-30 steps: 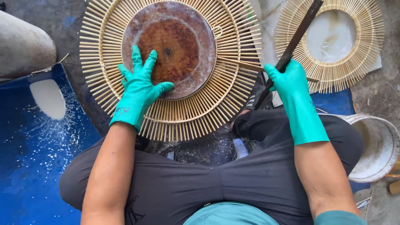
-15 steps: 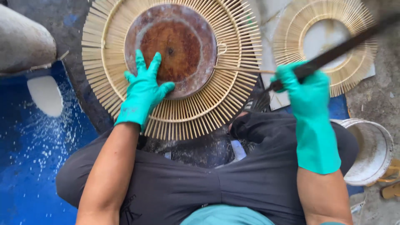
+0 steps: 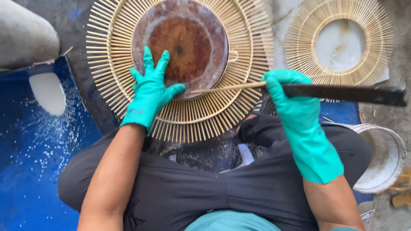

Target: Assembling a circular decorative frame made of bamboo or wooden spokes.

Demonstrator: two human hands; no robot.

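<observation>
A round frame of radiating bamboo sticks (image 3: 239, 55) lies flat on the ground in front of my knees. A rusty round metal plate (image 3: 188, 38) rests on its middle. My left hand (image 3: 150, 90), in a teal glove, presses flat on the plate's lower left rim, fingers spread. My right hand (image 3: 286, 95), also gloved, grips the handle of a long dark blade (image 3: 346, 93) that points right, level with the ground. The same hand also pinches a thin bamboo stick (image 3: 227, 87) that reaches left onto the frame.
A second, smaller bamboo stick ring (image 3: 376, 42) lies at the upper right. A white bucket (image 3: 385, 158) stands by my right knee. Blue sheeting (image 3: 30, 162) dusted with white powder covers the ground at left, next to a grey rounded object (image 3: 25, 36).
My right hand has swung the blade from pointing up and right down to level. My left hand stays pressed on the plate.
</observation>
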